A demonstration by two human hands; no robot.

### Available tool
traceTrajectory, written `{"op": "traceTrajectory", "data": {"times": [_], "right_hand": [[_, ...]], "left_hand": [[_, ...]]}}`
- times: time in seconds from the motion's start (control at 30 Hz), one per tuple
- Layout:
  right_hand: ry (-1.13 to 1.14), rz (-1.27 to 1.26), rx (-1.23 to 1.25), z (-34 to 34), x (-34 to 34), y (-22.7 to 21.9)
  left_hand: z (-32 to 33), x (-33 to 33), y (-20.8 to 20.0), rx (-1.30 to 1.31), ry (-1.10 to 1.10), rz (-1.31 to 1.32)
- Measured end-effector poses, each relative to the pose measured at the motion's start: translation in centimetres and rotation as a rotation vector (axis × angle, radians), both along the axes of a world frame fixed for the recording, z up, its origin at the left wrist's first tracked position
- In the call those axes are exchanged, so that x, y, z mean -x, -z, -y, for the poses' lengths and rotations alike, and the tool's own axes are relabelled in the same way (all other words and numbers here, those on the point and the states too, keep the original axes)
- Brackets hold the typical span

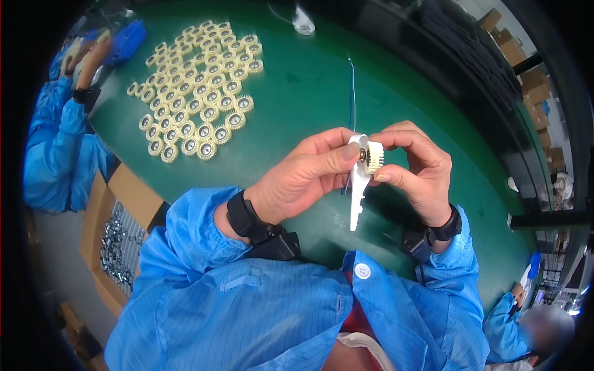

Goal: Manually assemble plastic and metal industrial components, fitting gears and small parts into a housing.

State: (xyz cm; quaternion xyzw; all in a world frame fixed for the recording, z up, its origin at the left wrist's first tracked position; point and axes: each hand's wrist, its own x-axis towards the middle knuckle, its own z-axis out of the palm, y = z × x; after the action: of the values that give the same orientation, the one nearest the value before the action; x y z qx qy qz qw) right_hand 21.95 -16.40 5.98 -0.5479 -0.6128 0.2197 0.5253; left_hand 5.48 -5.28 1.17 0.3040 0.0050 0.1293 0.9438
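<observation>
My left hand (309, 170) is closed on a white plastic lever-shaped part (357, 198), its thumb near the round upper end and the narrow tip pointing down toward me. In my right hand (414, 161) a cream toothed gear (375, 157) is pinched between thumb and fingers. The gear sits right against the white part's round end, with a small dark metal piece (363, 154) between the two. Whether the gear is seated on it, I cannot tell. Behind my hands a thin blue tool-like rod (352, 93) lies on the green table.
Many cream gears with metal centres (210, 99) are spread over the table's (297, 80) left side. A cardboard box (114, 247) of shiny metal parts stands at lower left. A white object (303, 21) lies at the far edge. Co-workers in blue sit at left (62, 130) and lower right (502, 334).
</observation>
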Motion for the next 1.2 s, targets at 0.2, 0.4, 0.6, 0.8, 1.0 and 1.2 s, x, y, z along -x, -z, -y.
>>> {"op": "traceTrajectory", "data": {"times": [0.2, 0.4, 0.6, 0.8, 1.0, 1.2], "right_hand": [[0.039, 0.156, -0.034, 0.0, 0.1, 0.2], [0.049, 0.437, -0.196, 0.2, 1.3, -0.5], [0.011, 0.567, -0.250, 0.7, 1.1, 0.2], [-0.014, -0.032, 0.012, 0.3, 2.5, 0.9], [0.421, 0.800, 0.030, -4.2, -4.6, -0.2], [0.555, 1.366, 0.306, -8.0, -23.2, 1.3]], "left_hand": [[-0.1, 0.0, 0.1, -0.067, -0.016, -0.039], [-0.2, 0.3, 0.4, -0.109, -0.015, -0.022], [-0.4, 0.2, 0.3, -0.153, 0.091, -0.005], [0.2, -0.5, -1.4, -0.216, -0.186, 0.076], [0.8, -0.3, -1.0, -0.557, -0.531, -0.275], [0.6, 0.4, -1.3, -0.435, -0.147, -0.241]]}}
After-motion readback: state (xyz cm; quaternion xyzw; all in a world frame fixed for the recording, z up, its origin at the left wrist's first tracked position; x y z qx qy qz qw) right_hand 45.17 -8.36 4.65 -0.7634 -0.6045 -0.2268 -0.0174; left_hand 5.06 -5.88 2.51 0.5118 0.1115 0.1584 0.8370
